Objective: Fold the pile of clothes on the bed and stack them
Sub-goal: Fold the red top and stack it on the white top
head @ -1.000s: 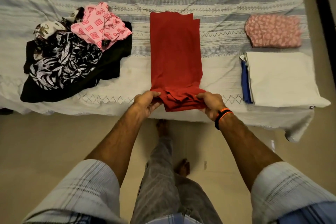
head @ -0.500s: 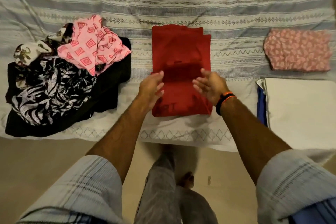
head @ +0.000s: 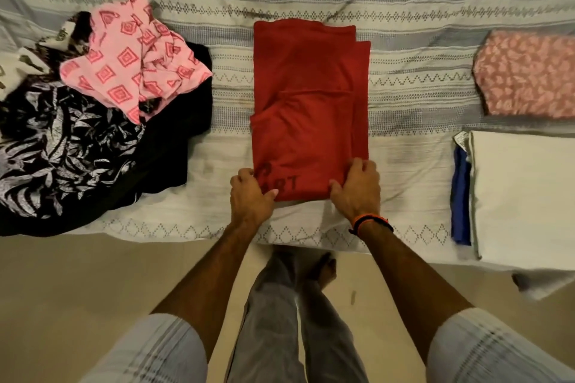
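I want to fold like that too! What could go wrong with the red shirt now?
The red shirt has only one fold and its right edge is uneven, so lifting the near end could let the layers slide apart. Both the left hand and right hand grip only the near corners, so the middle might sag. The messy unfolded pile lies close on the left; a wide swing could snag it.
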Demonstrator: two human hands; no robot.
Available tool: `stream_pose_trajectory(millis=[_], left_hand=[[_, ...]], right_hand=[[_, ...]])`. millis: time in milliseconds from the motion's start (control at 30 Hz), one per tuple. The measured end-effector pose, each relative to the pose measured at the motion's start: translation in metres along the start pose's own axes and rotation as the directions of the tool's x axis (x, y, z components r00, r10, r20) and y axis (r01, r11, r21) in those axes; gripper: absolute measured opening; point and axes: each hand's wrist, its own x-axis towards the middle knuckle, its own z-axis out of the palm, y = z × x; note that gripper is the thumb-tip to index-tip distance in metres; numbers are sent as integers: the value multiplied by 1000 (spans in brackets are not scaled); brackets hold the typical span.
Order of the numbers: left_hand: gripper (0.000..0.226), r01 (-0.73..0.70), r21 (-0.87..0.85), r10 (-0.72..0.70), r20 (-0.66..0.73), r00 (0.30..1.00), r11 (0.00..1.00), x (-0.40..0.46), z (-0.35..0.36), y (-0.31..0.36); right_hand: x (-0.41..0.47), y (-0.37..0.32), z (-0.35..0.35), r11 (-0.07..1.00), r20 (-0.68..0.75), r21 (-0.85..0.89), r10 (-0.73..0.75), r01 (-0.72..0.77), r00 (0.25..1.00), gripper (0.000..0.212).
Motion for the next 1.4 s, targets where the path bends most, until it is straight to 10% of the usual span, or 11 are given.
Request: stream_pose_trajectory(millis=[167, 500, 833, 1400], left_hand=[[66, 165, -121, -156, 81, 984, 979, 19, 2, -6], [50, 321, -209, -298, 134, 945, 924, 28, 4, -14], [35, 405, -629, -292, 280, 915, 663, 5, 1, -8], [47, 223, -750, -171, 147, 974, 622, -117, -44, 14]], right_hand=[[16, 4, 10, 939, 41, 199, 277, -280, 960, 76], [29, 29, 7, 792, 156, 326, 494, -516, 856, 37], [16, 48, 8, 518, 263, 708, 437, -480, 860, 19], [-86, 71, -66, 348, 201, 892, 265, -288, 943, 40]])
